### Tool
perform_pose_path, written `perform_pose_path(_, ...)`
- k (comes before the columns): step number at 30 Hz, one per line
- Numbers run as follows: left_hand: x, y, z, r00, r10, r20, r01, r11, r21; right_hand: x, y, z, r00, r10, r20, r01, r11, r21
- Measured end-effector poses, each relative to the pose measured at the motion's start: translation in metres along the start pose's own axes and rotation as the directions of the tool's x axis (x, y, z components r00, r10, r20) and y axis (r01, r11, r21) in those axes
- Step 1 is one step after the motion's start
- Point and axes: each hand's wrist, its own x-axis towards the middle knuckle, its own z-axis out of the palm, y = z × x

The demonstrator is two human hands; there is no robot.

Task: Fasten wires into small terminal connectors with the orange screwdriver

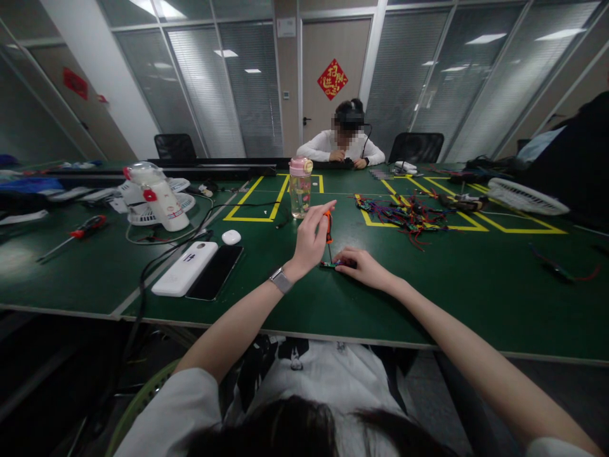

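Note:
My left hand, with a watch on its wrist, is closed round the orange and black handle of a screwdriver. The screwdriver stands nearly upright, its tip down at a small green circuit board on the table. My right hand rests on the table with curled fingers and pins the board's right end. Those fingers hide part of the board. Whether the tip sits in a screw is too small to tell.
A pink-lidded bottle stands just beyond my left hand. To the left lie a power bank, a phone, an earbud case and another screwdriver. Wired boards are heaped at right. A person sits opposite.

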Motion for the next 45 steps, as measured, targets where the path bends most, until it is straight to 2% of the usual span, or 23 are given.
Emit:
perform_pose_path(9, 0.0005, -0.0006, -0.0007, 0.997, 0.023, -0.072, -0.017, 0.996, 0.090, 0.0006, -0.0004, -0.0001, 1.000, 0.008, -0.002, -0.008, 1.000, -0.005)
perform_pose_path(15, -0.0008, 0.0008, -0.0003, 1.000, 0.010, 0.004, -0.010, 1.000, 0.010, 0.0007, -0.0006, 0.0001, 1.000, 0.001, -0.005, -0.001, 1.000, 0.004)
perform_pose_path(18, -0.0010, 0.0002, 0.0006, 1.000, 0.004, 0.009, -0.004, 1.000, -0.014, 0.0005, -0.0016, -0.0005, 1.000, -0.004, -0.004, 0.004, 1.000, 0.001)
perform_pose_path(25, -0.0012, 0.0002, 0.0006, 0.995, 0.048, -0.083, -0.045, 0.998, 0.046, 0.0011, -0.0031, -0.0007, 1.000, 0.008, -0.003, -0.008, 1.000, -0.006)
perform_pose_path(32, -0.0024, 0.0014, 0.0006, 1.000, 0.009, -0.010, -0.009, 1.000, -0.006, 0.0009, -0.0018, -0.0004, 1.000, 0.008, -0.003, -0.008, 1.000, 0.001)
perform_pose_path(40, -0.0024, 0.0013, 0.0012, 0.997, 0.030, -0.074, -0.026, 0.998, 0.053, -0.0001, -0.0033, -0.0017, 1.000, -0.004, -0.007, 0.004, 1.000, -0.008)
perform_pose_path(45, -0.0029, 0.0017, 0.0015, 1.000, 0.017, -0.023, -0.015, 0.998, 0.062, 0.0002, -0.0016, -0.0012, 1.000, -0.014, -0.017, 0.014, 1.000, -0.005)
